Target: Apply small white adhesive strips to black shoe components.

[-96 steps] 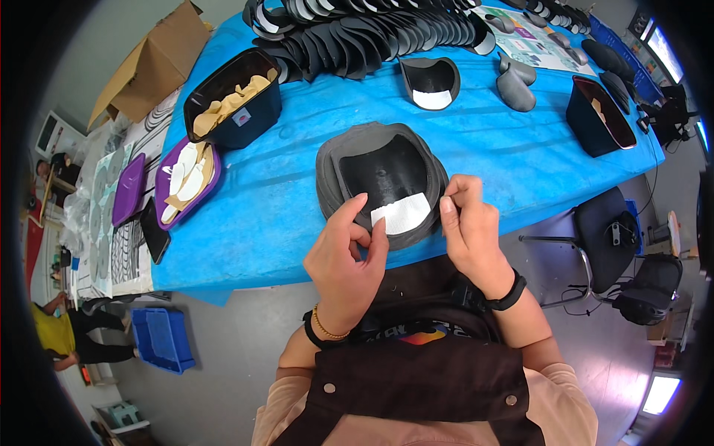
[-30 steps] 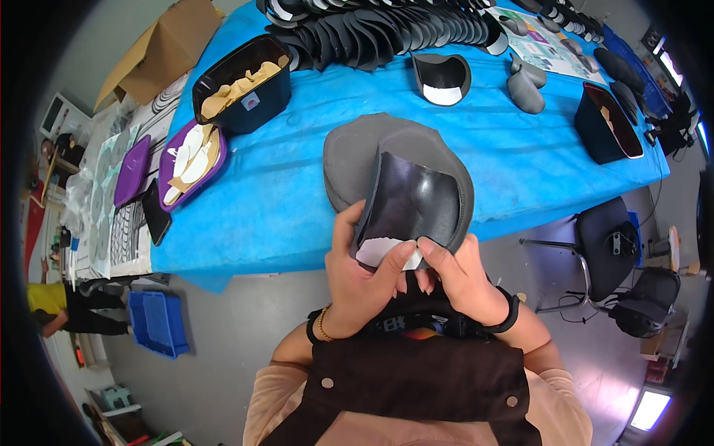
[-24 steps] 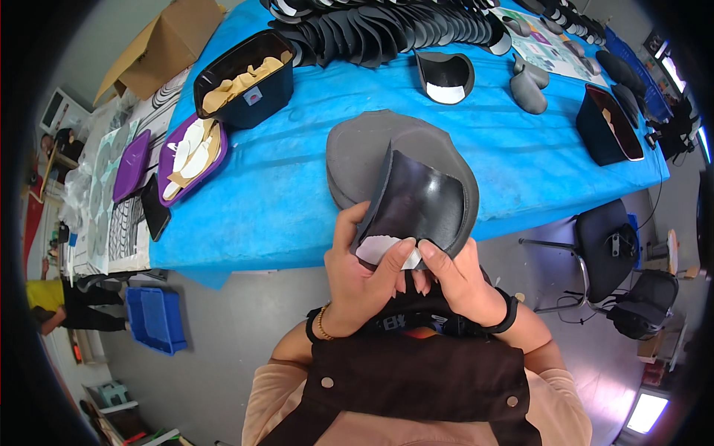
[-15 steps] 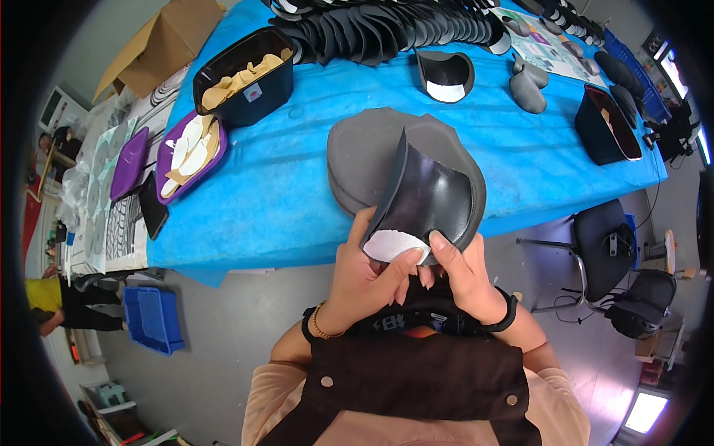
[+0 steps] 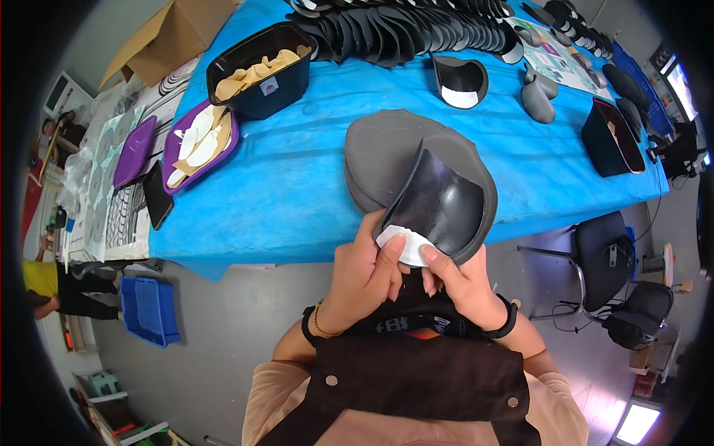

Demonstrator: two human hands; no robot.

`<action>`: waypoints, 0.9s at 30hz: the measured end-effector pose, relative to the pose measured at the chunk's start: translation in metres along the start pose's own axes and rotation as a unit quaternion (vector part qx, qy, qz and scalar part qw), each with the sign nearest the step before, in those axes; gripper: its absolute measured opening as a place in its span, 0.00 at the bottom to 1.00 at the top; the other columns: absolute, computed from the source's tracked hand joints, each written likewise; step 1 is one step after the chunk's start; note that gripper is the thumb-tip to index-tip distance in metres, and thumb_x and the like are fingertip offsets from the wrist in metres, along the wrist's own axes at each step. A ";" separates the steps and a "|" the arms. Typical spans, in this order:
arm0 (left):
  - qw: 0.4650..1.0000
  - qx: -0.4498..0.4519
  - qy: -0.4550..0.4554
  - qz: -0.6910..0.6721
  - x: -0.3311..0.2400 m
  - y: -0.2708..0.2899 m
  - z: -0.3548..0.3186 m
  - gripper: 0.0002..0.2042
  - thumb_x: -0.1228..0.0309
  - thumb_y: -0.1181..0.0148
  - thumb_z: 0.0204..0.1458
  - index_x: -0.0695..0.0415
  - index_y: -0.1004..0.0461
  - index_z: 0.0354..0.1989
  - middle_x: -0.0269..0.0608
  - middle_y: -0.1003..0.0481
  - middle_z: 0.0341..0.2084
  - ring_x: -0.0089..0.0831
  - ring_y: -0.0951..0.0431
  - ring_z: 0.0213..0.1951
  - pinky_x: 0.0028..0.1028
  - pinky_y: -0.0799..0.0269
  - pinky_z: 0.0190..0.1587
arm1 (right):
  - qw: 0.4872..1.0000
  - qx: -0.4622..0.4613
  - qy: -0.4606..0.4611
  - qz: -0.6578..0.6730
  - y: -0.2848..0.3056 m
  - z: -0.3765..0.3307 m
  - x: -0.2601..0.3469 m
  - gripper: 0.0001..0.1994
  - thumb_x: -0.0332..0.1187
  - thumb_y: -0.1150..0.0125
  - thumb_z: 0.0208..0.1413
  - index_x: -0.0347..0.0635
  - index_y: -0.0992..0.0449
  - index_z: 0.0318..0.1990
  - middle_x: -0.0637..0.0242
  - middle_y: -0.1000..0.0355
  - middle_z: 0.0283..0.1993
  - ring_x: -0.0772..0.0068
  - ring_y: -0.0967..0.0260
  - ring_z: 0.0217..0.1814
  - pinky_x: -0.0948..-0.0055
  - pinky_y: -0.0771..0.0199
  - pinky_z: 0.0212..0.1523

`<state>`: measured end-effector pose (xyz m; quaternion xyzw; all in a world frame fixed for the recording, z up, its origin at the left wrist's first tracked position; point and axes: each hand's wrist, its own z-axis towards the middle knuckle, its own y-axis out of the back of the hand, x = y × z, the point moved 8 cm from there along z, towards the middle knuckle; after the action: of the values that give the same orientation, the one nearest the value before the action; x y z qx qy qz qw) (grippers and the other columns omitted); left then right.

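Just below the centre of the frame, both hands are working one piece: the left hand (image 5: 364, 271) and the right hand (image 5: 457, 279) are pinching a black curved panel (image 5: 439, 204) by its lower edge, thumbs pressing on a white patch (image 5: 401, 244) there. The panel is tilting up off a grey pad (image 5: 387, 149), its shiny face bowing. It looks light, flexible and possibly slick, so the edge near the patch seems the safest hold. The blue table (image 5: 297, 193) is ending right under the hands, with a black bin (image 5: 260, 70) and a purple tray (image 5: 201, 141) upper left and open cloth between.
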<state>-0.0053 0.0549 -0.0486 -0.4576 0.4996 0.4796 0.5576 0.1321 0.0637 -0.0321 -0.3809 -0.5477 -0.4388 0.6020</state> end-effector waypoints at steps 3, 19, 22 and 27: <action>0.998 -0.030 -0.036 0.035 -0.003 0.004 0.000 0.19 0.65 0.51 0.66 0.71 0.35 0.54 0.34 0.29 0.10 0.21 0.26 0.14 0.22 0.32 0.18 | 0.998 -0.015 -0.006 -0.056 0.001 -0.001 0.001 0.13 0.32 0.47 0.65 0.33 0.25 0.30 0.67 0.32 0.14 0.76 0.33 0.14 0.75 0.35 0.17; 0.972 0.016 -0.121 -0.201 0.000 0.009 0.003 0.22 0.65 0.51 0.65 0.73 0.36 0.59 0.47 0.24 0.24 0.23 0.27 0.14 0.19 0.37 0.14 | 0.998 -0.010 -0.046 -0.041 0.004 -0.001 -0.006 0.16 0.33 0.49 0.66 0.34 0.26 0.26 0.67 0.31 0.14 0.75 0.33 0.14 0.74 0.34 0.18; 0.995 -0.031 -0.046 -0.085 0.005 0.010 0.002 0.21 0.69 0.44 0.61 0.70 0.33 0.59 0.38 0.25 0.17 0.19 0.26 0.14 0.19 0.34 0.17 | 0.998 -0.006 -0.033 -0.052 0.005 0.000 -0.006 0.16 0.33 0.49 0.66 0.34 0.26 0.26 0.67 0.31 0.14 0.75 0.32 0.14 0.74 0.34 0.18; 0.990 -0.071 -0.082 0.092 -0.006 0.009 0.000 0.21 0.72 0.41 0.58 0.69 0.32 0.58 0.36 0.23 0.17 0.18 0.24 0.16 0.17 0.32 0.19 | 0.990 -0.008 0.089 -0.110 -0.002 0.005 0.012 0.10 0.34 0.44 0.63 0.36 0.24 0.34 0.65 0.30 0.16 0.72 0.28 0.17 0.74 0.30 0.20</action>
<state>-0.0148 0.0552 -0.0427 -0.4076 0.4569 0.5987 0.5163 0.1289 0.0667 -0.0196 -0.2829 -0.5272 -0.5389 0.5930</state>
